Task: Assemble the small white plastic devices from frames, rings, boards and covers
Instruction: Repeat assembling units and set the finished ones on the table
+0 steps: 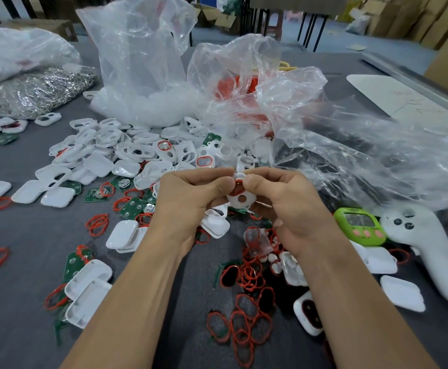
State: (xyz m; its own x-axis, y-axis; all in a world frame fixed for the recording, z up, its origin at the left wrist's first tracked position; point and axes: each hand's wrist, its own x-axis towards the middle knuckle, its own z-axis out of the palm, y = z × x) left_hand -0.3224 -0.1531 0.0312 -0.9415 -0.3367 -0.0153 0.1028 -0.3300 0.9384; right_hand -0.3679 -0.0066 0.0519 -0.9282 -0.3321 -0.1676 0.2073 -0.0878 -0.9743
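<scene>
Landmark: a green timer [359, 226] stands on the grey table [31, 249]; the places below are told from it.
Frame: a white frame [241, 199] is held up off the table, left of the timer and slightly farther from the person.
Frame and hands: it sits between the two hands, whose thumbs meet over its upper half; its lower half shows bare below them.
Left hand: the left hand [191, 198] pinches the frame's left edge between thumb and curled forefinger.
Right hand: the right hand [284, 201] pinches the right edge the same way; the two thumb tips almost touch.
Ring: a red ring [236, 188] lies at the frame's upper opening, partly hidden by the thumbs; whether it is seated cannot be told.
Axis: the frame's long axis runs nearly straight away from the person, its broad face turned up toward the camera, the end with the round hole nearest the person.
Rings: loose red rings [244, 328] are strewn left of the timer and nearer the person.
Covers: white covers [89, 278] lie far left of the timer.
Boards: green boards [131, 207] lie left of the timer, beyond the left hand.
Frames: a heap of frames [137, 150] lies left of and behind the timer.
Bags: clear bags [137, 62] rise behind the timer.
Controller: a white controller [425, 251] lies just right of the timer.
</scene>
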